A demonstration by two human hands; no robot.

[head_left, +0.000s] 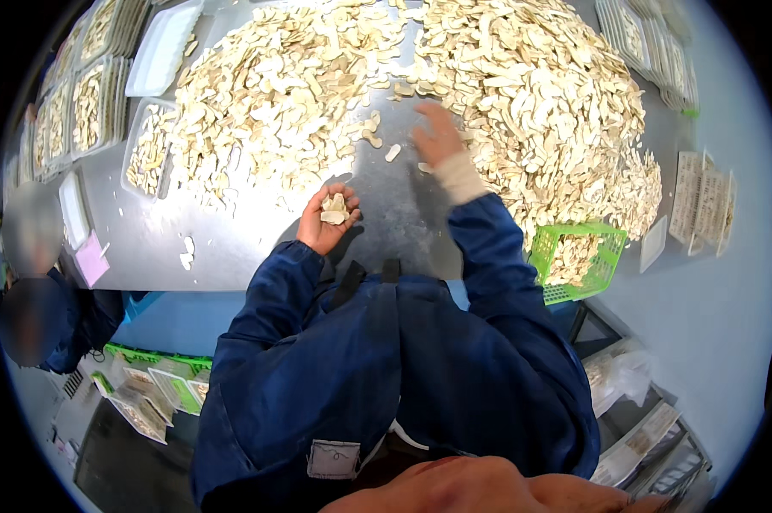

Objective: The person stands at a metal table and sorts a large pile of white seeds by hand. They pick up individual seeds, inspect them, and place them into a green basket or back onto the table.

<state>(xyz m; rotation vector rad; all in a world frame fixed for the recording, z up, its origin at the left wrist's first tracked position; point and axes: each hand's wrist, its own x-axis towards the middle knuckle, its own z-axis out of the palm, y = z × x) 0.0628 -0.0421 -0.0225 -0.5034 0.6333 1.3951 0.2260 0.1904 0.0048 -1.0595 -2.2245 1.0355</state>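
Observation:
My left hand (315,227) is cupped palm up near the front of the metal table (394,205), its fingers curled round a few pale dried slices (334,215). Farther forward and to the right, my right hand (439,135) is over the table at the inner edge of the right-hand heap of slices (540,111). It is smeared by motion, so I cannot make out whether its fingers hold anything. A second large heap of slices (275,103) spreads to the left. Between the heaps, a loose slice (393,153) lies on the metal.
A clear tray of slices (150,150) and an empty white tray (165,47) stand left, near stacked filled trays (91,107). At the right front is a green basket (604,265) holding small pieces. Another person (35,316) is at the far left.

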